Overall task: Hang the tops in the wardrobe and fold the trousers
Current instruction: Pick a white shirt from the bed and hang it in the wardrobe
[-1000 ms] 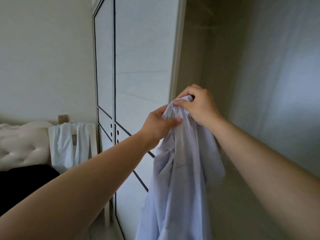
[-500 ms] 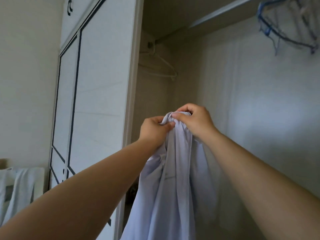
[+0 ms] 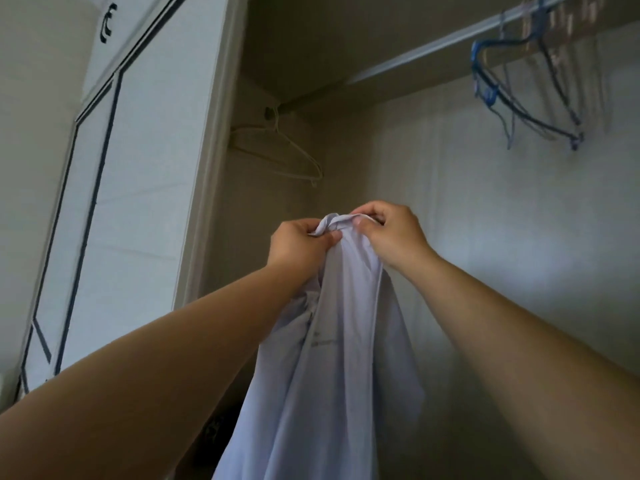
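Left hand (image 3: 298, 244) and right hand (image 3: 391, 237) pinch the pale shirt (image 3: 349, 375), its print (image 3: 323, 342) illegible.

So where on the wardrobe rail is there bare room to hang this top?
The rail is bare between the white hanger at its left end and the bunch of hangers at the right. That right bunch is crowded.

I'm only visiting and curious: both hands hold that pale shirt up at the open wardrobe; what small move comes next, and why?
Probably the left hand lets go and reaches up for the thin white hanger on the wardrobe rail. It and the right hand pinch the pale lilac shirt by its top edge, with no hanger in it yet.
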Motion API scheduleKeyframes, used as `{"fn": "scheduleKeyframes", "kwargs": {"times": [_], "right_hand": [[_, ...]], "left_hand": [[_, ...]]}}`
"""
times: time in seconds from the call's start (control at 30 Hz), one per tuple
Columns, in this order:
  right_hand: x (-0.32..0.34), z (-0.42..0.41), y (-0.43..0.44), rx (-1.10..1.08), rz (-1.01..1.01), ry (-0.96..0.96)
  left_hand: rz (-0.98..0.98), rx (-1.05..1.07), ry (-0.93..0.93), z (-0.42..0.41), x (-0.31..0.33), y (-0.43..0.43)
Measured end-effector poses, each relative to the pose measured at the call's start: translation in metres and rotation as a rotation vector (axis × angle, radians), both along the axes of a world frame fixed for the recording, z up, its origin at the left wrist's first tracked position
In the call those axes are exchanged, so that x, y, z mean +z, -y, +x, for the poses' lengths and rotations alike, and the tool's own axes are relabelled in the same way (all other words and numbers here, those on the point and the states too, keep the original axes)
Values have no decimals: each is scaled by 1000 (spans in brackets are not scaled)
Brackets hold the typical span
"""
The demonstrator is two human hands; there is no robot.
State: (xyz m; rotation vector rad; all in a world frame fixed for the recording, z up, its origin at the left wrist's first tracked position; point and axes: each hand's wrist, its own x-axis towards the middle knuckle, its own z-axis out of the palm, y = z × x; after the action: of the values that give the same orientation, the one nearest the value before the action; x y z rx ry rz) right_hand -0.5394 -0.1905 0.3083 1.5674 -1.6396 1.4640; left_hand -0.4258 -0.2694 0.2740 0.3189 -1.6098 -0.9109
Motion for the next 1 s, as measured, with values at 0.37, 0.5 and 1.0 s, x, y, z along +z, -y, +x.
{"fn": "scheduleKeyframes", "kwargs": {"times": [0.37,0.5,1.0], "right_hand": [[35,-38,24,-281,23,-110],[60,-45,37,-474,51,-240],[151,-59,32,-1099,129,-696]], "left_hand": [[-272,114,80,-53,42,42],[-260,-17,16,-72,65,59],[-343,61,-87,-136,154,59]]}}
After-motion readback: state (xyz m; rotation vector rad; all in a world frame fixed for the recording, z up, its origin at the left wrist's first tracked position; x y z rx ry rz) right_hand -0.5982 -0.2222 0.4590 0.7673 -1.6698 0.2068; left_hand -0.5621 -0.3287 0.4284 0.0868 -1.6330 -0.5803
